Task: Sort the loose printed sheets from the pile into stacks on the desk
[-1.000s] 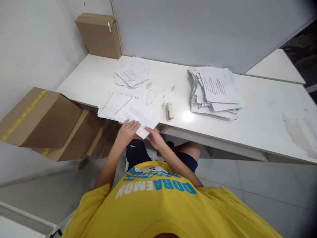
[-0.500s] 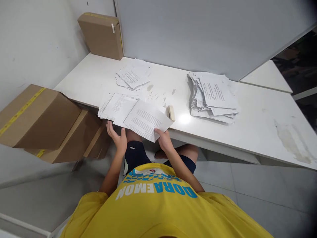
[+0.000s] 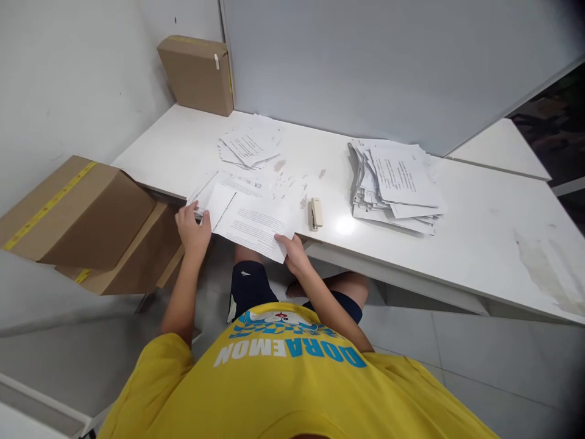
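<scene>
Printed paper sheets (image 3: pixel 260 222) lie at the front edge of the white table, partly overhanging it. My right hand (image 3: pixel 295 255) pinches their near right corner, thumb on top. My left hand (image 3: pixel 194 230) is at the left end of the sheets, its fingers and thumb curled around the edge of the papers there. A dark line crosses the sheets between my hands. To the right of them stands a cream stapler (image 3: pixel 315 213), touched by neither hand.
A thick, uneven stack of printed papers (image 3: pixel 397 177) lies on the right of the table (image 3: pixel 479 225). A smaller pile of papers (image 3: pixel 249 146) is farther back. One cardboard box (image 3: pixel 196 76) stands in the back corner; more cardboard boxes (image 3: pixel 91 207) are at the left.
My left hand has moved up and left, from open below the papers to their left edge. My right hand has shifted slightly left with the sheet corner, uncovering more of the stapler.
</scene>
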### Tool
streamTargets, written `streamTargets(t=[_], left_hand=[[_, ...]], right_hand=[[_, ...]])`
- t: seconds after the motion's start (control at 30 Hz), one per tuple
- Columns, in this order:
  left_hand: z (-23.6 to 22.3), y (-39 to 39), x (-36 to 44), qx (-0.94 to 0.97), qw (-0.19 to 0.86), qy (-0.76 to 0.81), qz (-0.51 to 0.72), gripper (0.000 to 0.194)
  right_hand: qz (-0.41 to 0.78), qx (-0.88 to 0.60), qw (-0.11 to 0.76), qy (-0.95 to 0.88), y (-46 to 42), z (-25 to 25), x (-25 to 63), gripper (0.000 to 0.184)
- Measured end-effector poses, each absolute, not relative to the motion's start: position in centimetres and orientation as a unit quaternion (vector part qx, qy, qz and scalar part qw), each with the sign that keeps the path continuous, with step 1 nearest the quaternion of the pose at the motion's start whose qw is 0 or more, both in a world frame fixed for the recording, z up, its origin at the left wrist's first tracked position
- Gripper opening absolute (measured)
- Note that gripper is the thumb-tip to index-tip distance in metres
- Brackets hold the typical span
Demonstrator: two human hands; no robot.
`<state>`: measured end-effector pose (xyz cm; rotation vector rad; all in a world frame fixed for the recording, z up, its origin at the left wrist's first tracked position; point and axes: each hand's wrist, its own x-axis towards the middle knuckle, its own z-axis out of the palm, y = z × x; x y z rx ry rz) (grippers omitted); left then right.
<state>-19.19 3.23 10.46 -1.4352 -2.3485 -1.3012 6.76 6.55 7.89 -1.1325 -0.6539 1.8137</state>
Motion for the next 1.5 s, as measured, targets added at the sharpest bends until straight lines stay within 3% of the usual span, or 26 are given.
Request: streamTargets(t=[0.1,0.23,0.33,0.63,0.8,0.9,0.97,1.03,1.17,1.27,1.5], left_hand=[[12.1,6.0,-21.9,-0.518,0.078,-0.791,-0.316,0.046],[12.8,9.7,-24.3,-0.539,-0.01,-0.822,-0.183,0.046],[12.8,11.1,-24.5,-0.539,-0.019,-0.828,-0.154,0.043],[13.3,10.0,-22.9,-0.527,-0.091,-0.811,-0.238,0.03],[13.8,8.5,-22.1,-0.431,-0.337,-0.734,-0.402,0.058],[13.6,8.0,-21.7,-0.421,-0.42,-0.688,-0.416,0.064],[13.4,7.9,-21.7,-0.457,-0.389,-0.7,-0.387,0.059],[13.3,8.1,-21.8,-0.51,-0.287,-0.737,-0.337,0.049],[13.3,8.6,-22.1,-0.554,-0.107,-0.789,-0.245,0.018],[13.3,8.2,-22.0,-0.519,-0.133,-0.802,-0.264,0.009],[13.2,6.0,-20.2,-0.466,-0.208,-0.772,-0.379,0.018]], right_hand=[[0.713,-0.449,0.478,-0.247,6.4,7.7,5.1,0.035],[0.721,-0.417,0.497,-0.245,6.1,7.8,3.2,0.037],[0.74,-0.401,0.485,-0.239,6.1,8.2,2.3,0.039],[0.729,-0.398,0.501,-0.242,5.9,8.8,2.0,0.043],[0.713,-0.416,0.502,-0.257,6.1,8.2,2.6,0.04],[0.741,-0.406,0.477,-0.242,7.0,8.0,3.7,0.035],[0.775,-0.393,0.442,-0.222,7.6,7.9,4.4,0.033],[0.796,-0.387,0.418,-0.207,8.0,8.0,4.7,0.034],[0.778,-0.4,0.439,-0.205,8.0,8.2,4.4,0.034],[0.721,-0.43,0.486,-0.242,7.6,8.3,4.4,0.033],[0.653,-0.472,0.52,-0.283,7.0,8.8,6.0,0.037]])
